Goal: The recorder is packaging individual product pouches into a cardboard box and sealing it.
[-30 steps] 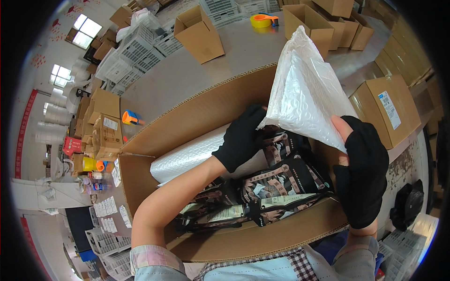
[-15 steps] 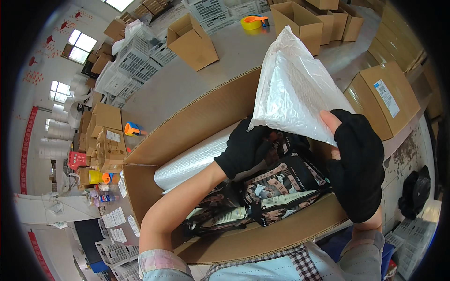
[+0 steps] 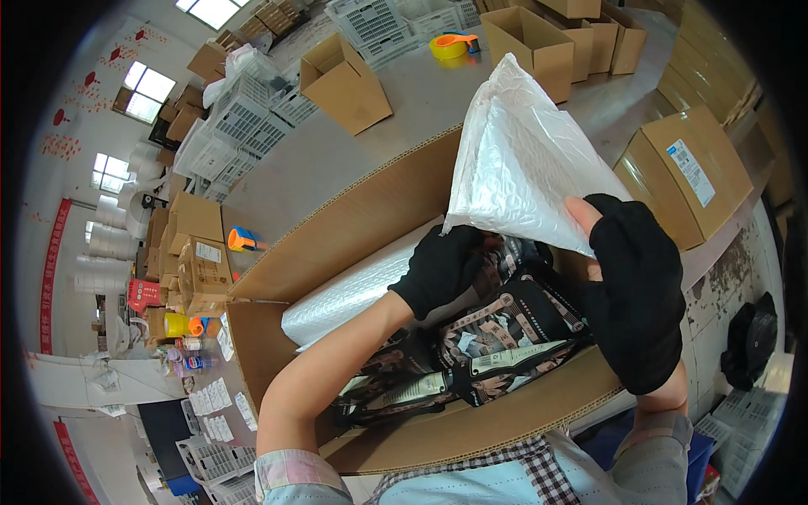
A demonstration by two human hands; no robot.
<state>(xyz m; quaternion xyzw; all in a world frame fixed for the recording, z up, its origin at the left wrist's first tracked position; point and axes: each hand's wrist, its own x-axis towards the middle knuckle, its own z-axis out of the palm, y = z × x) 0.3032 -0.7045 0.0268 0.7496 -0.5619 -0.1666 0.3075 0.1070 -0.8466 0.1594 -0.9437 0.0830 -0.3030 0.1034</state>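
Note:
My right hand [image 3: 635,290], in a black glove with bare fingertips, pinches the lower edge of a folded piece of silvery-white bubble wrap [image 3: 526,164]. The wrap stands up over the far right side of an open cardboard box [image 3: 345,215]. My left hand [image 3: 442,265], gloved in black too, reaches into the box below the wrap's left corner; its fingers are mostly hidden, and I cannot tell whether they grip anything. Several black printed packets [image 3: 492,332] lie in the box under my hands. Along the far inner wall rests another roll of bubble wrap [image 3: 358,295].
Beyond the box, an open small carton [image 3: 345,84] and a yellow tape roll with an orange dispenser [image 3: 453,46] stand on the table. A labelled carton [image 3: 686,177] sits at right. Another tape dispenser [image 3: 244,239] and paper slips [image 3: 210,400] lie at left.
The view has shifted slightly. Both hands keep nearly the same places, and the bubble wrap in my right hand has dipped and moved a little to the left.

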